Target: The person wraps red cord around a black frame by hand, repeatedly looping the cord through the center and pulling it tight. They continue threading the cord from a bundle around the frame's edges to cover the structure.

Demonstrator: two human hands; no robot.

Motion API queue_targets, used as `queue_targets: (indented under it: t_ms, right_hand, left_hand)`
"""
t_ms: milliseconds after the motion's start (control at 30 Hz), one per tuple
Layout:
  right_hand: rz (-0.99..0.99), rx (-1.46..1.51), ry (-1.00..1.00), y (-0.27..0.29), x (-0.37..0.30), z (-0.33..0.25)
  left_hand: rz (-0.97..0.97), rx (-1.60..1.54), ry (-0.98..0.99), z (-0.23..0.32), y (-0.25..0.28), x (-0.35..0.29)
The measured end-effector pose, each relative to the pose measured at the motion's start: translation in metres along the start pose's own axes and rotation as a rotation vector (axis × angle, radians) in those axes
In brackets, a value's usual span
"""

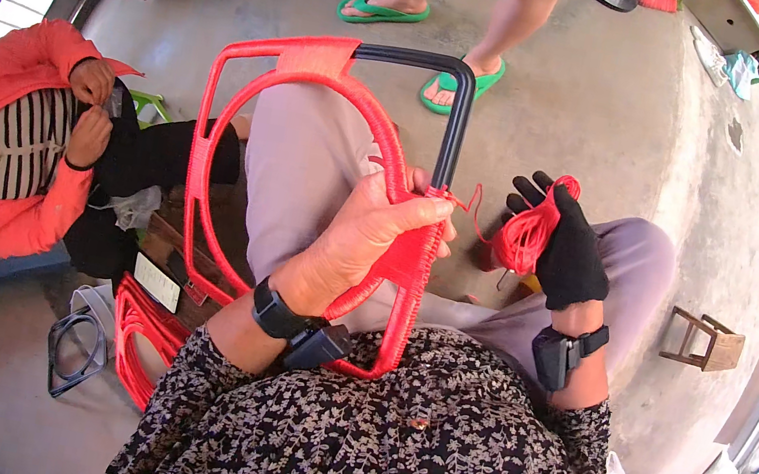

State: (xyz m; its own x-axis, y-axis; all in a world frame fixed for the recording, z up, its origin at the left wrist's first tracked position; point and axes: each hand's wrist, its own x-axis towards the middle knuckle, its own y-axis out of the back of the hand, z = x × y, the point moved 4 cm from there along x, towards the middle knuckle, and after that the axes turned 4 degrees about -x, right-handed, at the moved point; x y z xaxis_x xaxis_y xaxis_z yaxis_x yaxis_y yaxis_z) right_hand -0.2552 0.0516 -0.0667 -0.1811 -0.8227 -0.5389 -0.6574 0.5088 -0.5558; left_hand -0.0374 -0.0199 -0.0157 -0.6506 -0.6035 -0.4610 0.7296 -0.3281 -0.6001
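Note:
My bare left hand [355, 233] is closed around the right side of a rectangular frame [213, 96] that has a round ring inside it. Red cord covers most of the frame and ring. The upper right corner is bare black tubing [457, 129]. A black fingerless-looking glove covers my right hand [578, 262], which is closed on a bundle of red cord [527, 233] above my right knee. From the bundle a loose strand runs to the frame, just beside my left fingers, where the red wrapping meets the black tubing.
Several red-wrapped frames [140, 342] lie at lower left, by a bare black frame [74, 354]. A person in an orange-red jacket [20, 230] sits at left. Someone in green flip-flops [379, 10] stands ahead. A wooden stool [711, 344] stands at right.

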Motion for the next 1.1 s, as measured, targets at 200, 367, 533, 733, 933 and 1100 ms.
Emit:
queue_targets:
  t_ms: [200,367,533,733,933,1100]
  right_hand:
    - [0.036,-0.222,0.072,0.004,-0.006,-0.024]
    - [0.228,-1.148,0.496,-0.06,0.007,-0.063]
    - [0.06,-1.604,1.138,-0.154,-0.022,-0.057]
    - [-0.349,-2.176,1.484,-0.171,-0.022,-0.031]
    - [-0.302,-2.124,1.513,-0.179,-0.032,-0.034]
    - [0.196,-1.482,1.274,-0.122,-0.047,-0.043]
  left_hand:
    - [0.068,-0.219,-0.04,-0.001,0.002,0.003]
    - [0.141,-0.252,-0.196,-0.003,0.001,0.006]
    - [0.119,-0.212,-0.299,-0.007,0.003,0.013]
    - [0.324,-0.055,-0.506,0.004,0.007,0.009]
    - [0.112,-0.15,-0.463,-0.001,0.006,0.017]
    - [0.01,-0.204,-0.287,-0.001,-0.004,0.012]
